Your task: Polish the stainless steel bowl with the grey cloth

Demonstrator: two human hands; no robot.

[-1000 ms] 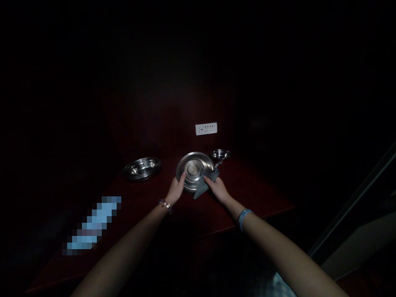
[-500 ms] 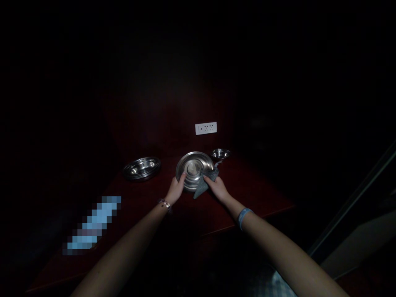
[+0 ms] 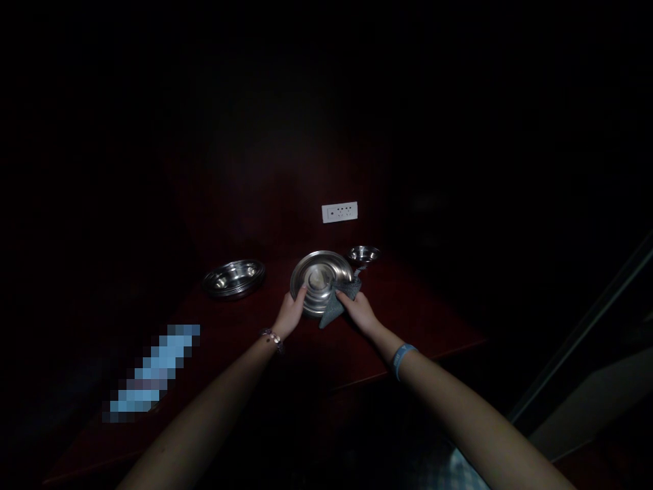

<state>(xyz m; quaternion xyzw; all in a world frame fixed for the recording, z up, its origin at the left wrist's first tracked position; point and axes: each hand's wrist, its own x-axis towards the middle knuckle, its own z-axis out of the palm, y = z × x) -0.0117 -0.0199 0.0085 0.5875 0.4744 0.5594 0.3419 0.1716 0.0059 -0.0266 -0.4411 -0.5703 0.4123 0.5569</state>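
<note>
A round, shiny metal plate (image 3: 319, 265) is tilted up towards me above the dark red table. My left hand (image 3: 290, 313) grips its lower left edge, thumb on the inner face and fingers hidden behind. At the lower right edge, my right hand (image 3: 360, 312) is closed on a grey cloth (image 3: 331, 312), pressing it with the thumb against the plate; its other fingers are out of sight. One corner of the cloth hangs below the rim.
Several stacked metal plates (image 3: 235, 278) sit to the left on the table (image 3: 408, 313). A small metal bowl (image 3: 364, 254) stands behind the plate on the right. A white socket panel (image 3: 339, 212) is on the back wall. A blurred-out blue patch (image 3: 158, 367) lies at left.
</note>
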